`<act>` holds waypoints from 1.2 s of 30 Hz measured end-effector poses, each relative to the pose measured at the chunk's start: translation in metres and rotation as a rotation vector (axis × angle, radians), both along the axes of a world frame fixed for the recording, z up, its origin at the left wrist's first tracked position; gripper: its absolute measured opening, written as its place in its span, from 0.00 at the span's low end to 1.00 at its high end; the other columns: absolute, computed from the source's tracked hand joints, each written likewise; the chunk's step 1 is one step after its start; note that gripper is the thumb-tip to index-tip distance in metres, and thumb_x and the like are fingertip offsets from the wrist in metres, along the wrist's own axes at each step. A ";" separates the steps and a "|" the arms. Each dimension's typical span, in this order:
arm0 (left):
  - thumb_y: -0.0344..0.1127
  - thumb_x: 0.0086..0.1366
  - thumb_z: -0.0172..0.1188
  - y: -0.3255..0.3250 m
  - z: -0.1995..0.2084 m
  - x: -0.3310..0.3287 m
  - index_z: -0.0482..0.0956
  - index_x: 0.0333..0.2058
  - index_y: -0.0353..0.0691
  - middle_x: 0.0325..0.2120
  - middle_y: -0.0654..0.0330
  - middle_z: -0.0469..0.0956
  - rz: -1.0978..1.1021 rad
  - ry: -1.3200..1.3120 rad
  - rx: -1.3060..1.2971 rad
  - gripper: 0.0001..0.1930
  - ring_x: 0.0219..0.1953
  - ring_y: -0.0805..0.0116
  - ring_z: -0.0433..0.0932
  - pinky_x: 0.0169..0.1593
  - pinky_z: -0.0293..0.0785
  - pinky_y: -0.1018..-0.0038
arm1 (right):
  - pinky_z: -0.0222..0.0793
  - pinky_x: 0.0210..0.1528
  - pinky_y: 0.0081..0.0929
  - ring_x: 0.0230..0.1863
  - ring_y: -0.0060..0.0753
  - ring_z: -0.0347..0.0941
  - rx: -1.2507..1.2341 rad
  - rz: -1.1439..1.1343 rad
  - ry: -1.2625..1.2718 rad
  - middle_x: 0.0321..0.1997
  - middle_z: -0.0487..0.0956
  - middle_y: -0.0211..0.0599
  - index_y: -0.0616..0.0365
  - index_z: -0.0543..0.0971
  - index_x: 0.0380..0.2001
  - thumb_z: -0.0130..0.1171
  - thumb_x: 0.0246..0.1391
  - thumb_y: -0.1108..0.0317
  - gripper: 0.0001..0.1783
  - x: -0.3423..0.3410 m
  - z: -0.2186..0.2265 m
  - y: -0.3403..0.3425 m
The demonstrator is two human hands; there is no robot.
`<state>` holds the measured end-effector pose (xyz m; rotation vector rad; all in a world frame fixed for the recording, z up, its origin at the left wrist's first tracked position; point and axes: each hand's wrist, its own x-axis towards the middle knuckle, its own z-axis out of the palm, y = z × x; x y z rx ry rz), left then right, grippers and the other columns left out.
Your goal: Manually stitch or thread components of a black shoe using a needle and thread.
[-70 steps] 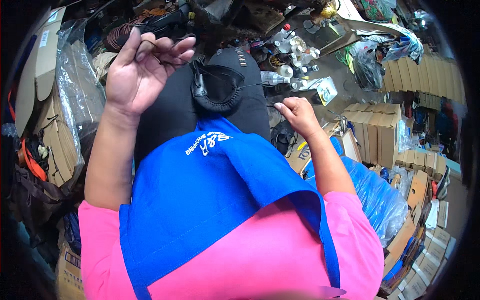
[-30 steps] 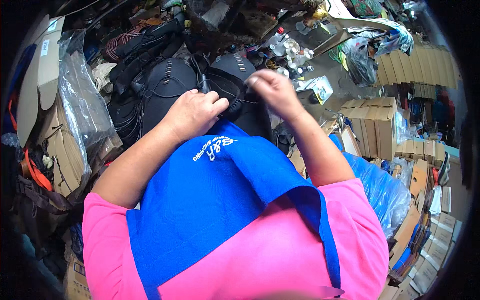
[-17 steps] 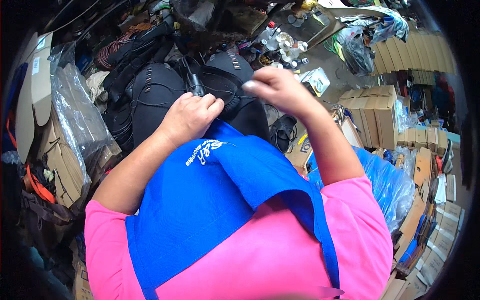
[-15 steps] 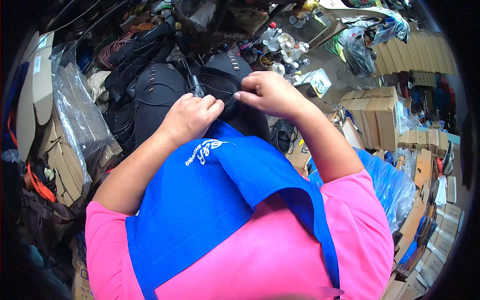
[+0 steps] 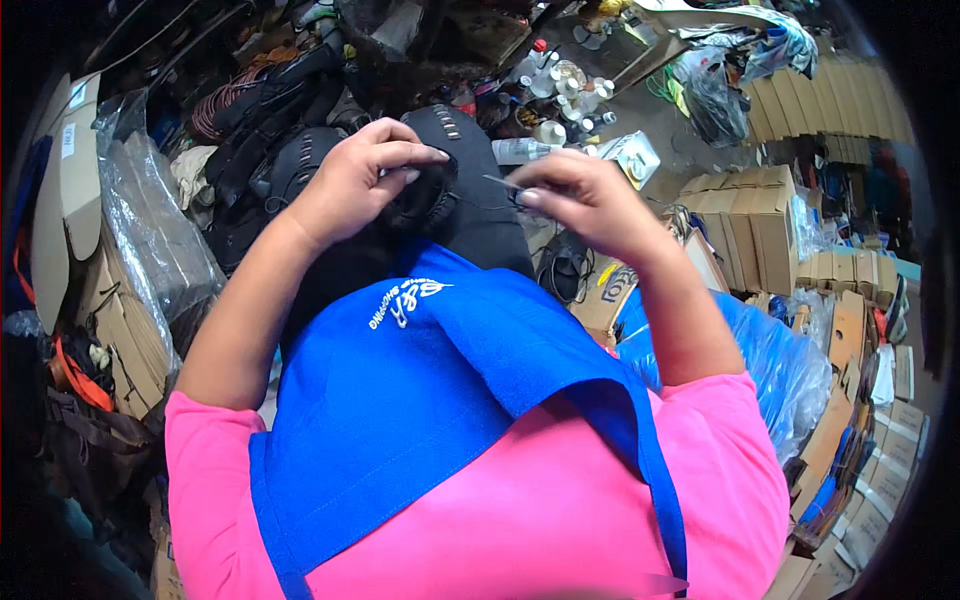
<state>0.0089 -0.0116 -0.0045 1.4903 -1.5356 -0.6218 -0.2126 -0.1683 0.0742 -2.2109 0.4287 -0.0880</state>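
A black shoe-like piece (image 5: 437,207) with a ridged, curved edge rests on my black-trousered lap. My left hand (image 5: 372,170) is closed at its upper edge, thumb and forefinger nearly together, and covers much of it. To the right, my right hand (image 5: 575,195) pinches a thin metal needle (image 5: 499,182) whose tip points left toward the piece. Something dark shows between its fingers; what it is, I cannot make out. A fine black thread (image 5: 480,204) runs between the piece and my right hand.
Several white bottles (image 5: 565,90) stand on the floor ahead. Stacked cardboard boxes (image 5: 740,225) and a blue plastic-wrapped bundle (image 5: 720,345) lie to the right. Clear plastic sheeting (image 5: 150,200) over cardboard is at the left, with a dark heap (image 5: 270,110) beyond it.
My left hand has moved up and forward over the black piece. My right hand has drawn right and slightly down, and the needle now shows in its fingers.
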 end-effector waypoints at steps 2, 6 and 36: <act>0.21 0.51 0.61 -0.011 -0.004 0.004 0.82 0.42 0.47 0.37 0.60 0.73 -0.043 -0.009 0.021 0.19 0.41 0.64 0.74 0.46 0.71 0.72 | 0.69 0.34 0.27 0.31 0.34 0.73 -0.055 -0.005 0.008 0.29 0.75 0.37 0.53 0.82 0.38 0.61 0.49 0.70 0.10 0.006 -0.010 0.011; 0.24 0.48 0.66 -0.015 -0.009 0.006 0.84 0.39 0.51 0.35 0.61 0.72 -0.083 -0.018 0.077 0.18 0.41 0.64 0.73 0.45 0.71 0.72 | 0.71 0.38 0.32 0.36 0.42 0.75 -0.167 0.010 0.055 0.32 0.78 0.41 0.53 0.82 0.37 0.59 0.48 0.70 0.11 0.016 -0.022 0.016; 0.27 0.48 0.67 -0.033 -0.028 0.010 0.84 0.35 0.43 0.31 0.62 0.72 -0.132 0.106 0.130 0.12 0.38 0.66 0.73 0.44 0.70 0.73 | 0.68 0.43 0.22 0.38 0.24 0.71 0.157 0.078 0.164 0.34 0.73 0.27 0.54 0.82 0.38 0.60 0.52 0.73 0.09 0.033 -0.058 -0.021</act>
